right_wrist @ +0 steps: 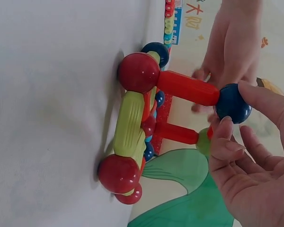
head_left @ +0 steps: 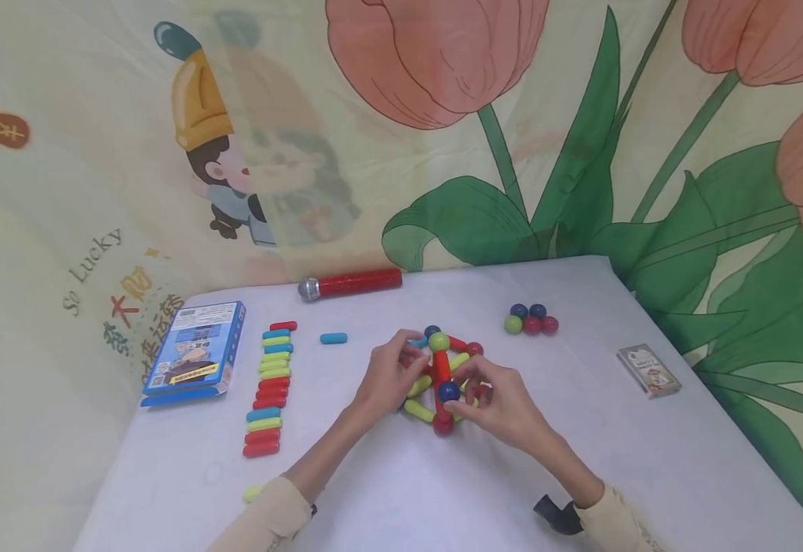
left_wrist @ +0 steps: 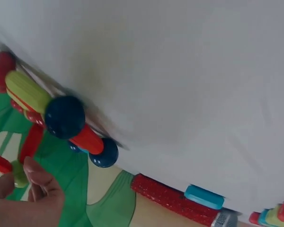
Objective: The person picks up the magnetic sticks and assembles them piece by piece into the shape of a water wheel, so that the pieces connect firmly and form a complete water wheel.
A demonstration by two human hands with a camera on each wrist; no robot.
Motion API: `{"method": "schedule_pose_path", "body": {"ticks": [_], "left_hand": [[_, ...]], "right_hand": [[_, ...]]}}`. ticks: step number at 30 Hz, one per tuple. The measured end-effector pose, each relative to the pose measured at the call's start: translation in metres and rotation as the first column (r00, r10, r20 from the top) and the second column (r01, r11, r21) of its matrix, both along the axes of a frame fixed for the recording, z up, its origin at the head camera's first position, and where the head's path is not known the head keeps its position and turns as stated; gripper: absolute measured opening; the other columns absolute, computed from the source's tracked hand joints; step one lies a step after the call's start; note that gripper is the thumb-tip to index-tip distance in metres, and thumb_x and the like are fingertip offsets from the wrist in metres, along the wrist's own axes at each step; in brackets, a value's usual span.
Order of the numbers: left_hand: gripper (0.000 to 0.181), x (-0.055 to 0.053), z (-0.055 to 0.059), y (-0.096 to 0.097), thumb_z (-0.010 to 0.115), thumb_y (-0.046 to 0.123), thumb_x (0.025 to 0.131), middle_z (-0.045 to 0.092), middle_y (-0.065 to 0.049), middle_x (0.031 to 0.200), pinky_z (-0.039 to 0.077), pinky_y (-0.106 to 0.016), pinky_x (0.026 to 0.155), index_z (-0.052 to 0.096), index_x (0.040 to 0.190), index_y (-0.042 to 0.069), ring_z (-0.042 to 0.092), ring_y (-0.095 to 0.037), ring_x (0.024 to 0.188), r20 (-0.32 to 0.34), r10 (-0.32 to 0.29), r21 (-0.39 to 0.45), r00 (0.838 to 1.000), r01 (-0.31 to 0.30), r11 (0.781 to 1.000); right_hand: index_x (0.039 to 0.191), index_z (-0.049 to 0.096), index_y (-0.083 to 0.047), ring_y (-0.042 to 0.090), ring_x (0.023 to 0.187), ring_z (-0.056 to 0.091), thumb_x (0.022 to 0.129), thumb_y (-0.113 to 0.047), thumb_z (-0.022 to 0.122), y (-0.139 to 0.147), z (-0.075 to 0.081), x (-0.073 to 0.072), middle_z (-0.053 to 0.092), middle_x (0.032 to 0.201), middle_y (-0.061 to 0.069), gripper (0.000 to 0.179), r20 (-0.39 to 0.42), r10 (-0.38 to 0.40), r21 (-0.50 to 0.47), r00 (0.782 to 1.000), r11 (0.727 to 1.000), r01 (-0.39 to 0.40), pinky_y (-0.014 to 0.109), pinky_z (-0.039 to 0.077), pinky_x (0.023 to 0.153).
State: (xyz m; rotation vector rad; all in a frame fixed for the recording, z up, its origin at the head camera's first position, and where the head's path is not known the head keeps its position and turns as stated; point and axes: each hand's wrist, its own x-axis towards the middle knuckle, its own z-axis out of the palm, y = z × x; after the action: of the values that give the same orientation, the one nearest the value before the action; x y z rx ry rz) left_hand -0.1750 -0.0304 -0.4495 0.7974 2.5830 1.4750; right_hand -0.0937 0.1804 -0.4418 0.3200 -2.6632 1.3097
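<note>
while the right hand (head_left: 501, 399) pinched a blue ball (head_left: 449, 392) between thumb and finger, the left hand (head_left: 394, 372) seemed to grasp a green ball (left_wrist: 20, 175) by its fingertips. both balls belonged to the toy frame (head_left: 443, 373), which stood mid-desk (head_left: 373, 491) — to the right of the row of sticks (head_left: 274, 382). a sideways push or an uneven pull from either hand could have popped a joint loose or tipped the red uprights (right_wrist: 188, 88), since they looked held only at their ends. the top red stick (head_left: 442, 362) lay roughly level — its long axis ran front to back, blue-ball end nearest.
</note>
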Motion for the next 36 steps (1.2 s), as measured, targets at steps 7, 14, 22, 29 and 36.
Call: {"method": "schedule_pose_path", "body": {"ticks": [7, 14, 22, 29, 36], "left_hand": [[0.034, 0.034, -0.007, -0.012, 0.079, 0.008, 0.098, 0.078, -0.006, 0.124, 0.059, -0.024, 0.083, 0.075, 0.132, 0.006, 0.069, -0.016, 0.097, 0.016, -0.145, -0.111, 0.989, 0.146, 0.983], [0.034, 0.037, -0.009, -0.009, 0.084, 0.010, 0.096, 0.080, -0.001, 0.116, 0.056, -0.019, 0.076, 0.078, 0.129, 0.011, 0.065, -0.008, 0.088, 0.049, -0.193, -0.106, 0.980, 0.197, 0.975], [0.035, 0.039, -0.009, -0.012, 0.083, 0.008, 0.096, 0.080, 0.000, 0.117, 0.058, -0.023, 0.083, 0.077, 0.130, 0.013, 0.067, -0.011, 0.094, 0.059, -0.205, -0.116, 0.977, 0.211, 0.971], [0.042, 0.037, -0.015, -0.030, 0.087, 0.015, 0.093, 0.070, -0.009, 0.126, 0.062, -0.038, 0.095, 0.074, 0.132, 0.008, 0.066, -0.025, 0.117, -0.099, 0.032, -0.391, 0.995, -0.069, 0.918], [0.038, 0.034, -0.023, -0.036, 0.086, 0.006, 0.092, 0.068, -0.008, 0.111, 0.063, -0.035, 0.092, 0.074, 0.129, 0.003, 0.072, -0.023, 0.108, -0.093, 0.015, -0.415, 0.996, -0.052, 0.908]], "right_hand": [[0.115, 0.068, -0.011, 0.009, 0.078, 0.064, 0.084, -0.011, 0.094, 0.001, 0.000, -0.001, 0.072, 0.096, -0.004, 0.040, -0.013, -0.012, 0.019, 1.000, 1.000, 0.013, 0.022, 0.056, 0.066], [0.120, 0.065, -0.010, 0.009, 0.080, 0.067, 0.085, -0.016, 0.094, 0.005, -0.004, 0.002, 0.073, 0.103, 0.000, 0.046, 0.006, -0.004, 0.005, 1.000, 1.000, 0.004, 0.024, 0.058, 0.068], [0.122, 0.070, -0.011, 0.011, 0.081, 0.067, 0.085, -0.019, 0.094, 0.009, -0.015, 0.001, 0.076, 0.105, 0.000, 0.045, 0.023, 0.019, -0.005, 1.000, 1.000, -0.019, 0.024, 0.058, 0.069], [0.117, 0.075, -0.009, 0.012, 0.086, 0.062, 0.082, -0.013, 0.096, 0.015, -0.033, 0.008, 0.068, 0.097, -0.003, 0.041, -0.002, -0.097, 0.193, 0.995, 0.977, 0.095, 0.024, 0.058, 0.076], [0.116, 0.077, -0.009, 0.014, 0.092, 0.065, 0.087, -0.007, 0.091, 0.018, -0.039, -0.004, 0.064, 0.103, 0.000, 0.032, -0.004, -0.149, 0.341, 0.989, 0.929, 0.141, 0.029, 0.063, 0.083]]}}
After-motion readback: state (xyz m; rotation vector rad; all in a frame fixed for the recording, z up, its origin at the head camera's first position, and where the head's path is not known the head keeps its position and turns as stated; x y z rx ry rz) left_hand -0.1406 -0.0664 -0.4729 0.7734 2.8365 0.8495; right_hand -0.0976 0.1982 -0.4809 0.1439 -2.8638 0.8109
